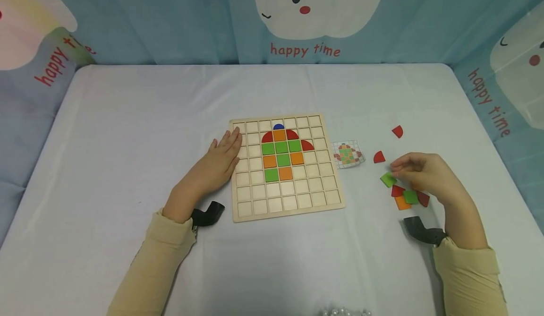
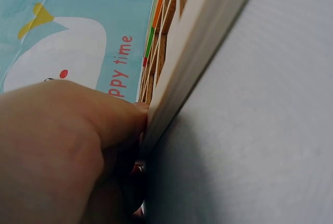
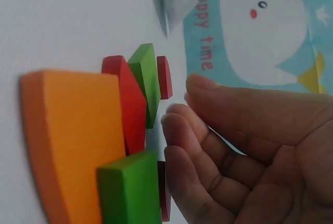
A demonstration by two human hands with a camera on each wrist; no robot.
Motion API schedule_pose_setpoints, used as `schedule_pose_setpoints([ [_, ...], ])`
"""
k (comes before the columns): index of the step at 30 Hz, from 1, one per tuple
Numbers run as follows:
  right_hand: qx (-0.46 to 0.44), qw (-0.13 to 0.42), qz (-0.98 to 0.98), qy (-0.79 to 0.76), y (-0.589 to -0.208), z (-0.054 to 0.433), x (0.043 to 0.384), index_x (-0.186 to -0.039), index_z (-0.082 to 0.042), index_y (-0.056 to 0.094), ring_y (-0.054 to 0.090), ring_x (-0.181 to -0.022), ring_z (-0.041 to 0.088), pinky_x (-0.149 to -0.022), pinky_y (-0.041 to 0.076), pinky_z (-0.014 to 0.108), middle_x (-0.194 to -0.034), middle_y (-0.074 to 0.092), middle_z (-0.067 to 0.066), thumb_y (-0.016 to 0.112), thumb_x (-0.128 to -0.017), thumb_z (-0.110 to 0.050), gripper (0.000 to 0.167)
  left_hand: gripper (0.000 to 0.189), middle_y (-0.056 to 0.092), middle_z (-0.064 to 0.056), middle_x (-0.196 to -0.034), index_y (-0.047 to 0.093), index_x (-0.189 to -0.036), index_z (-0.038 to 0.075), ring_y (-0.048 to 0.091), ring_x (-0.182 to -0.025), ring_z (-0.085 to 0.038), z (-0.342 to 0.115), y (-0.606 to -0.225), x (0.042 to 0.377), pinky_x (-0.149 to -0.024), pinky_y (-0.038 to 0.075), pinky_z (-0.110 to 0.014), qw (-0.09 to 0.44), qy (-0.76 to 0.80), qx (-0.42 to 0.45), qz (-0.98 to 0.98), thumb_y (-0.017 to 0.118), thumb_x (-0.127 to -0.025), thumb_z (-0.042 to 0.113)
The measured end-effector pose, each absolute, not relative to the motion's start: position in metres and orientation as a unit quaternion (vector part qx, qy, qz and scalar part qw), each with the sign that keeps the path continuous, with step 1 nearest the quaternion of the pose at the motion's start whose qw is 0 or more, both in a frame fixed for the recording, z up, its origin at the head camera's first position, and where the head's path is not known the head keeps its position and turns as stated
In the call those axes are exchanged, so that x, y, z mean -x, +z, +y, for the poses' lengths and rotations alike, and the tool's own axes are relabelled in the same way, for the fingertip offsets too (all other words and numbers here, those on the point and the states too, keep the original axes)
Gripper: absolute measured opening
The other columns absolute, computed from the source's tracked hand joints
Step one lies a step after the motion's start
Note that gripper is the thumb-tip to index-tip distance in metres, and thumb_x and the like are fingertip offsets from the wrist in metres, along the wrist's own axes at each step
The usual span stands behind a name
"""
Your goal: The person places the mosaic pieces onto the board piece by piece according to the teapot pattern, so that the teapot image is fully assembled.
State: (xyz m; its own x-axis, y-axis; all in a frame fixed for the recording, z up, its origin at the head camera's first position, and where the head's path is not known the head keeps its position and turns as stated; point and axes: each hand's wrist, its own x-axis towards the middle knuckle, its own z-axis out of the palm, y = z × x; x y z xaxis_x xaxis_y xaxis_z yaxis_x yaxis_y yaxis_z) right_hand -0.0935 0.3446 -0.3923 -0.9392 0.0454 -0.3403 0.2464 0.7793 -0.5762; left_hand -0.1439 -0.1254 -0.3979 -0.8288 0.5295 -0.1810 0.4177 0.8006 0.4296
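Note:
A wooden grid board (image 1: 275, 205) lies on the table, with green and orange squares, red quarter-circles and a blue half-circle (image 1: 278, 127) set in its cells. My left hand (image 1: 214, 165) rests along the board's left edge, its fingers extended; the left wrist view has the thumb (image 2: 122, 112) at the rim. Over the loose pieces on the right hovers my right hand (image 1: 429, 174), fingers loosely bent and nothing between them. Closest to its fingertips is a green square (image 1: 388, 179). Beneath it cluster a red piece (image 3: 127, 104), an orange square (image 3: 78, 135) and another green square (image 3: 132, 187).
A small printed pattern card (image 1: 349, 154) sits against the board's right side. Two red quarter-circles (image 1: 397, 131) lie apart from the cluster, farther back. Strung beads (image 1: 346, 312) show at the front edge. A blue curtain (image 1: 191, 18) borders the white table.

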Motion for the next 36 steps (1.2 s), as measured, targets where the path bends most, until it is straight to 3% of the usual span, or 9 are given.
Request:
schedule_pose_setpoints([
  [9,-0.051,0.166,0.93,-0.325,-0.372,0.325,0.088,-0.104,0.003,0.064,0.061,-0.071,0.016,-0.057,0.053,0.026,-0.089,0.067,0.009,0.072,-0.084,-0.011,0.026,0.054,0.005,-0.017,-0.156,0.014,-0.148,-0.005,0.002,-0.143,-0.031,-0.126,-0.4,0.144,-0.112,0.006,-0.053,0.138,0.193,-0.259,0.936,0.035,-0.103,0.016],
  [36,-0.019,0.181,0.931,-0.318,-0.371,0.319,0.089,-0.102,0.004,0.065,0.058,-0.071,0.015,-0.059,0.05,0.023,-0.083,0.064,0.008,0.073,-0.082,-0.011,0.026,0.055,0.003,-0.015,-0.157,0.014,-0.148,-0.004,0.0,-0.143,-0.03,-0.126,-0.4,0.145,-0.113,0.004,-0.052,0.146,0.187,-0.258,0.937,0.035,-0.103,0.017],
])
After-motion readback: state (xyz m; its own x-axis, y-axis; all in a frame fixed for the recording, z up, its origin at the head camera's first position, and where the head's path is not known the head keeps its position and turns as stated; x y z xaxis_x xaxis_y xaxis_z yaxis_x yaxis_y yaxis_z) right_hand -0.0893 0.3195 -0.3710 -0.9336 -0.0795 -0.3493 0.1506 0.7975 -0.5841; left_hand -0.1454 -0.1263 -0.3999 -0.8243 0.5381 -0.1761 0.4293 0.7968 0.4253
